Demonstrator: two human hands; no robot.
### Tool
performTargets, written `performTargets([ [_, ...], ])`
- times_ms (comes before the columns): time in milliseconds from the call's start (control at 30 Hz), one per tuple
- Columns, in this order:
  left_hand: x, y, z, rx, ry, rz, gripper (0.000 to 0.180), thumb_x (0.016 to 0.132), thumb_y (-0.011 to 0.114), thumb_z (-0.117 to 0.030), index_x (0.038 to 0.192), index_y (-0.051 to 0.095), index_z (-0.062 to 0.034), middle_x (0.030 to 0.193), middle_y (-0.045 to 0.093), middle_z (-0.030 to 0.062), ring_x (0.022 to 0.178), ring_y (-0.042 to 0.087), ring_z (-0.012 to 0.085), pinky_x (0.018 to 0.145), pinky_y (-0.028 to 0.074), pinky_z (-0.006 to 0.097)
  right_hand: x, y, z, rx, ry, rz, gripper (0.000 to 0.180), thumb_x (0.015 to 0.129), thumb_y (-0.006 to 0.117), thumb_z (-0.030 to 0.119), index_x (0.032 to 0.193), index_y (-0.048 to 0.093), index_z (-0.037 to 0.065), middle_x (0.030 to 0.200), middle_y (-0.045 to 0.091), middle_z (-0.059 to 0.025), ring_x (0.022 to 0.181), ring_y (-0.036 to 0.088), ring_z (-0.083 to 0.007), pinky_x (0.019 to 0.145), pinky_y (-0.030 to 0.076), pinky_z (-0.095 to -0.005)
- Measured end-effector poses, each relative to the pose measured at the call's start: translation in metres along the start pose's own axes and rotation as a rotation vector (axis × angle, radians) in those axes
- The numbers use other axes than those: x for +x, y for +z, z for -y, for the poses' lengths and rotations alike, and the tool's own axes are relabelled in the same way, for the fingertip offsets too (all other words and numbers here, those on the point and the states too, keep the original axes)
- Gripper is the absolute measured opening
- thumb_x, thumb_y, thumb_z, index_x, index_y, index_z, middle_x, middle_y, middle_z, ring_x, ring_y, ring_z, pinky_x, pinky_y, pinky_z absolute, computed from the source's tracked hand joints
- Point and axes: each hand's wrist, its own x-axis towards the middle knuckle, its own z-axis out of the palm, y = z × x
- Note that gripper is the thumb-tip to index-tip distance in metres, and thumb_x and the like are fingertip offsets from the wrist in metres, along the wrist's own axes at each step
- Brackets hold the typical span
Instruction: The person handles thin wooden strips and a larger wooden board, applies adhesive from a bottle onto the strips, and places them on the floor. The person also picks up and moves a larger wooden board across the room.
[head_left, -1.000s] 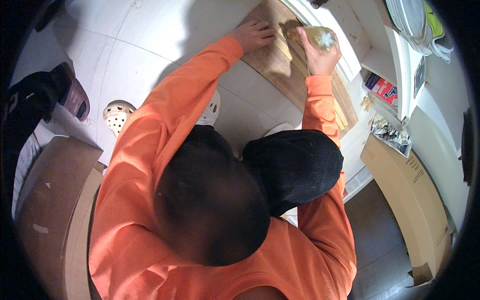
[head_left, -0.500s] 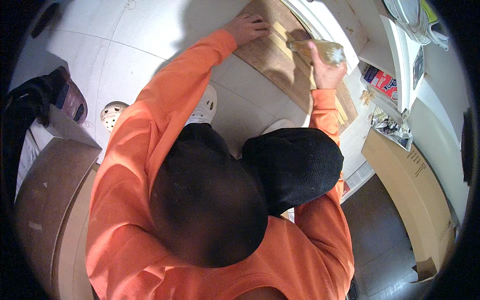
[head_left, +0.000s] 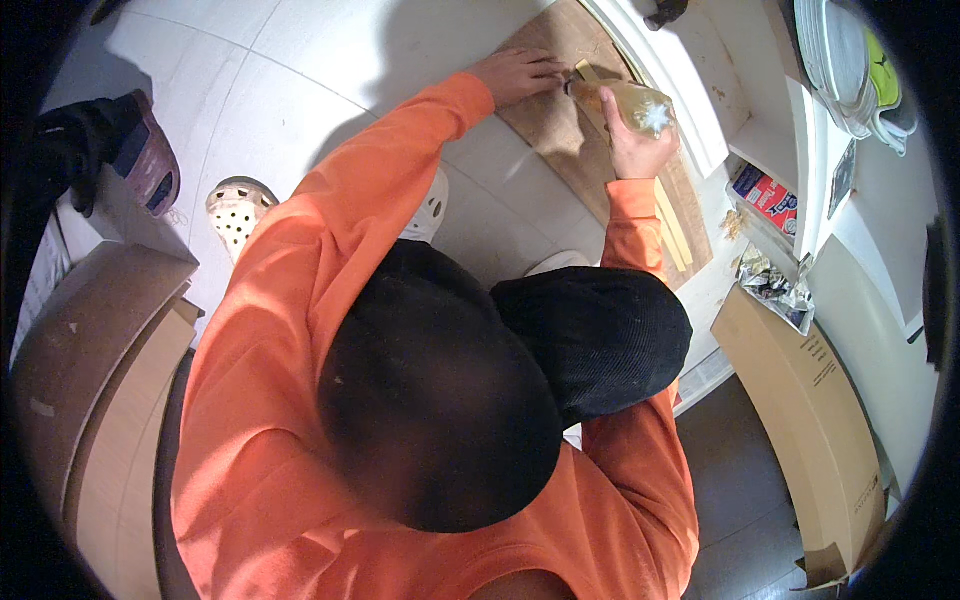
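Observation:
My right hand (head_left: 640, 145) is wrapped around a translucent amber bottle (head_left: 640, 103), tilted on its side with the star-shaped base toward the right. Its dark narrow tip points left, close to the fingers of my left hand (head_left: 520, 75). That hand lies with fingers stretched out on a flat brown board (head_left: 560, 125) on the floor and holds nothing visible. Pale wooden strips (head_left: 673, 230) run along the board, partly hidden under my right hand and the bottle. Whether the tip touches a strip, I cannot tell.
A cardboard box (head_left: 800, 410) stands at the right, below a crumpled foil packet (head_left: 775, 285) and a red and blue package (head_left: 768, 195). White shelving (head_left: 810, 150) rises at the far right. A beige clog (head_left: 240, 210) lies on the tiled floor (head_left: 300, 70) at the left.
The bottle has shifted slightly left, its tip now nearer my left fingers. My left hand has moved slightly right and down in the picture, and the whole view has shifted a little.

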Motion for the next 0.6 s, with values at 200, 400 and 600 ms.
performTargets([
  [200,0.002,0.008,-0.007,-0.364,-0.297,-0.079,0.034,0.089,0.052,-0.014,0.122,0.053,-0.0043,0.136,0.049,0.0127,0.124,0.048,0.0318,0.102,0.044,0.040,0.009,0.004,0.002,-0.080,-0.112,-0.045,0.046,0.066,0.089,0.034,0.085,0.066,-0.001,0.079,0.068,-0.0107,0.069,0.067,-0.0225,0.065,0.054,-0.0328],
  [400,0.001,0.011,-0.005,-0.259,-0.224,-0.195,0.032,0.089,0.055,-0.011,0.119,0.051,-0.0019,0.128,0.053,0.0140,0.118,0.052,0.0335,0.100,0.045,0.040,0.016,0.005,0.003,-0.090,-0.115,-0.043,0.046,0.064,0.089,0.034,0.084,0.067,-0.001,0.079,0.067,-0.0107,0.068,0.067,-0.0223,0.065,0.054,-0.0325],
  [600,0.002,0.017,-0.006,-0.241,-0.224,-0.210,0.032,0.087,0.057,-0.010,0.118,0.051,-0.0026,0.125,0.054,0.0138,0.116,0.054,0.0328,0.097,0.047,0.038,0.011,0.009,0.003,-0.029,-0.151,0.007,0.048,0.064,0.089,0.034,0.085,0.066,-0.002,0.079,0.067,-0.0112,0.069,0.067,-0.0224,0.065,0.054,-0.0325],
])
